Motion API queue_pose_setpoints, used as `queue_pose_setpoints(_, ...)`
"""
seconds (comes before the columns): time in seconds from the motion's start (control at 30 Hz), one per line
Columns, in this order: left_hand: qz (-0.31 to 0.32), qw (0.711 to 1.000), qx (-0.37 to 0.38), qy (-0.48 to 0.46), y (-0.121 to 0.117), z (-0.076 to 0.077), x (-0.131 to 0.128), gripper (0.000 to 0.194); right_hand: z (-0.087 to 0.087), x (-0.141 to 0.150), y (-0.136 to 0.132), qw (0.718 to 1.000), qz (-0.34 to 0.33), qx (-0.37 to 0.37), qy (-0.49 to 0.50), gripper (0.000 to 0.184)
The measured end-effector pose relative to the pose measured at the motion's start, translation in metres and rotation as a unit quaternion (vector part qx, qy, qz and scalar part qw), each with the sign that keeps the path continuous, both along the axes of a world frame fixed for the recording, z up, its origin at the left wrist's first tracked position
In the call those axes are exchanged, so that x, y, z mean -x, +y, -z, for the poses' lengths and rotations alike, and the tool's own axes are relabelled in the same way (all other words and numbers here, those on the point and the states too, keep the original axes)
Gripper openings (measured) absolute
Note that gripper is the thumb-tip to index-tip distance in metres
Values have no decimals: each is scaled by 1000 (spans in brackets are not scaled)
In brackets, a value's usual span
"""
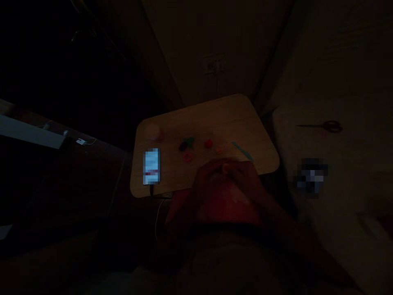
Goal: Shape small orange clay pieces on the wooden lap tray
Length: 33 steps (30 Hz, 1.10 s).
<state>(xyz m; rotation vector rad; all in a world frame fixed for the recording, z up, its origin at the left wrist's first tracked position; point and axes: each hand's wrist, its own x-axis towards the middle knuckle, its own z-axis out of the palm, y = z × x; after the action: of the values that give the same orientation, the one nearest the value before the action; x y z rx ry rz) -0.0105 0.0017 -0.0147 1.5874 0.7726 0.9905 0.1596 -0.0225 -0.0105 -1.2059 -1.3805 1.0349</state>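
In dim light, my left hand (206, 172) and my right hand (245, 175) meet at the near edge of a small wooden table (227, 110). Their fingers are curled together. A small pale orange spot shows between them; I cannot tell whether it is a held piece or a thumb tip. Just beyond the fingers lie an orange lump (219, 150) and a red lump (208, 143). A thin teal stick-like tool (242, 151) lies by my right hand. Left of these are a pink-red ring-shaped piece (188, 157), a dark lump (183, 146) and a green piece (190, 142).
A lit phone (151, 166), its screen blurred, lies on the table's left side, with a pale round object (152, 132) behind it. To the right, scissors (325, 126) and a blurred dark item (310, 177) rest on a pale surface. A wall socket (214, 64) holds a plug.
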Motion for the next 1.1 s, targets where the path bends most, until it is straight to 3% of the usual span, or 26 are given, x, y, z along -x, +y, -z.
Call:
queue_pose_setpoints(0.17,-36,997,64,-37,0,-7,-3,27,-2,0,-1,1000,-22,-15,11,59)
queue_pose_setpoints(0.3,-58,988,119,-78,-2,-13,-7,28,0,-6,0,998,-40,-37,20,50)
queue_pose_setpoints(0.5,-26,984,166,-57,-3,-23,-8,38,13,-13,1,997,-44,-56,-5,42)
queue_pose_setpoints(0.67,-107,966,229,-45,-1,-27,-8,31,14,-22,2,991,56,-95,-74,27)
queue_pose_setpoints(0.73,-134,958,250,-49,1,-25,-9,29,10,-25,4,977,77,-151,-126,46)
queue_pose_setpoints(0.8,-136,950,272,-65,1,-23,-11,29,7,-27,7,962,31,-203,-180,63)
queue_pose_setpoints(0.9,-117,937,311,-106,0,-20,-15,32,4,-25,14,943,-42,-246,-220,47)
queue_pose_setpoints(1.0,-88,926,339,-139,-2,-18,-17,33,6,-24,19,937,-49,-267,-220,30)
queue_pose_setpoints(1.1,-55,924,357,-127,-2,-16,-14,32,7,-27,22,930,-43,-296,-215,26)
